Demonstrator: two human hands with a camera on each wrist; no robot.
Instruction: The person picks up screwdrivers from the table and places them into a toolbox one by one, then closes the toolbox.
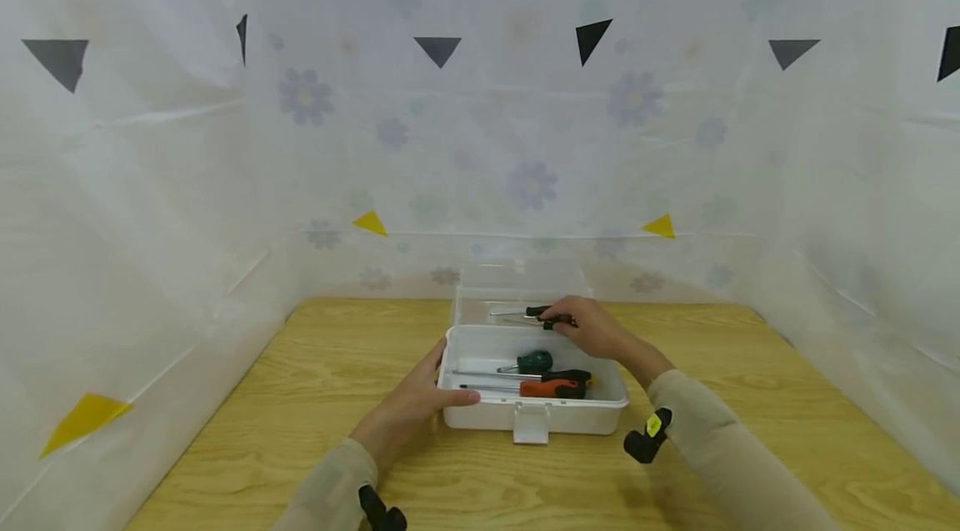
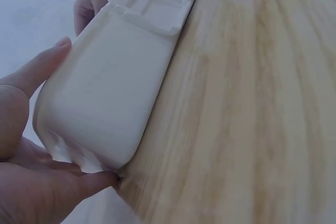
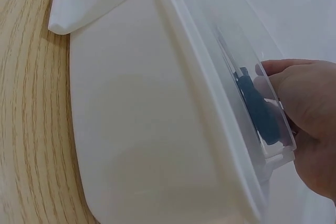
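Observation:
An open white plastic box with its clear lid raised at the back stands on the wooden table. My left hand grips its front left corner, thumb on the side wall, fingers on the front; the left wrist view shows the box wall between thumb and fingers. My right hand pinches a black-handled screwdriver over the box's back edge. Its dark handle shows through the clear plastic beside my right hand. Inside lie a green stubby screwdriver, a black-handled one and an orange-handled one.
The box's latch hangs at the front centre. A wooden table spreads to both sides of the box. White flowered sheets with black and yellow triangles wall the table at the back and both sides.

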